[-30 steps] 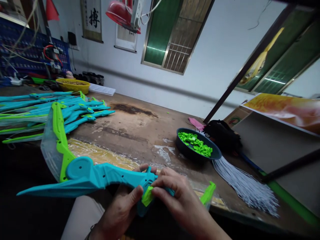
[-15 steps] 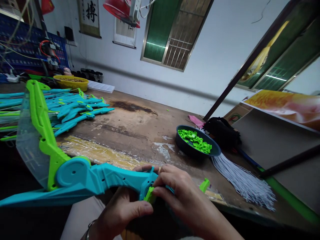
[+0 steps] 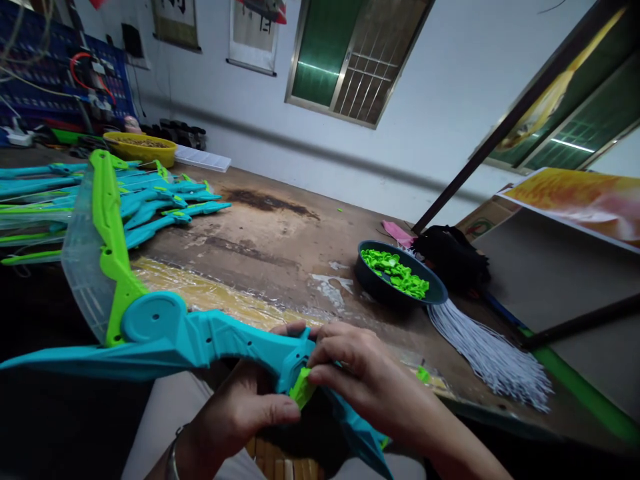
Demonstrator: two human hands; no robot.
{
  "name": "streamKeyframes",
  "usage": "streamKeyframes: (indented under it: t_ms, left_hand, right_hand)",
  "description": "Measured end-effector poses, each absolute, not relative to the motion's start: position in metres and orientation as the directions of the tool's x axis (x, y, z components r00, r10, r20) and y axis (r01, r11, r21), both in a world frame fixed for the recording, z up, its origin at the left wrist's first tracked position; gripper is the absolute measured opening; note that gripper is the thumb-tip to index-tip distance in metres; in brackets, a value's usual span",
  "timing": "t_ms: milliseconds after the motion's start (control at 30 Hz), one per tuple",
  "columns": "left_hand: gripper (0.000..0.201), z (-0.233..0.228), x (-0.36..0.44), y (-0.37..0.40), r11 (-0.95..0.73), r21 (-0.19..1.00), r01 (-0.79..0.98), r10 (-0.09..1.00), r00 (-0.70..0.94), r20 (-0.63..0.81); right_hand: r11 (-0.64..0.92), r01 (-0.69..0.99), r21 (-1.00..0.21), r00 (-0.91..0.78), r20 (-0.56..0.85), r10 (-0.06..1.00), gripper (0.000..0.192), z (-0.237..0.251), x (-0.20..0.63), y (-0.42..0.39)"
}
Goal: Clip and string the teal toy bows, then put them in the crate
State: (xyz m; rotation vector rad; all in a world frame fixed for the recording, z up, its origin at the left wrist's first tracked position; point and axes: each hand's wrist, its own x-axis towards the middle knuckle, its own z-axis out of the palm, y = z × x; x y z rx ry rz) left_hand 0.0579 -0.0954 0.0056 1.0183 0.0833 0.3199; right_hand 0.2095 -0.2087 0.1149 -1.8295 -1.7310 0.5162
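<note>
L hand (image 3: 240, 417) grips the teal toy bow (image 3: 200, 343) from below at bottom centre, fingers curled shut; R hand (image 3: 370, 387) pinches a green clip (image 3: 302, 388) onto its middle. Dark bowl (image 3: 373, 287) w/ green bits sits centre-right on the bench (image 3: 270, 253); more bows (image 3: 100, 200) piled at left.

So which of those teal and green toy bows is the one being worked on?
The toy bow nearest the camera, gripped at its middle by the left hand and right hand; the other bows lie piled on the workbench.

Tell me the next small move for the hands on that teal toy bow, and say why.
Probably press the green clip fully into the teal bow. The right hand pinches it at the grip and the left hand steadies the bow from below, yet the clip sticks out at an angle, seemingly unseated.
</note>
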Motion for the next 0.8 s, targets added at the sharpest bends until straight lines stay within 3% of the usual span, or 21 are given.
streamKeyframes:
  t_ms: [267, 433, 600, 800]
  left_hand:
    - [0.069, 0.004, 0.053, -0.097, 0.338, 0.910, -0.240, 0.385, 0.918, 0.099]
    - [0.066, 0.006, 0.052, -0.097, 0.225, 0.944, -0.241, 0.438, 0.890, 0.123]
    - [0.056, 0.016, 0.051, -0.101, 0.131, 0.976, -0.176, 0.492, 0.866, 0.090]
    - [0.066, 0.012, 0.051, -0.098, 0.049, 0.979, -0.198, 0.528, 0.837, 0.143]
  right_hand:
    - [-0.013, 0.828, -0.560, 0.151, 0.201, 0.968, 0.014, 0.100, 0.195, -0.212]
    - [0.008, 0.816, -0.577, 0.179, 0.267, 0.947, 0.007, 0.094, 0.193, -0.215]
    - [-0.031, 0.753, -0.657, 0.246, 0.239, 0.939, 0.037, 0.095, 0.193, -0.218]
    - [-0.051, 0.683, -0.728, 0.210, 0.130, 0.969, 0.046, 0.101, 0.195, -0.213]
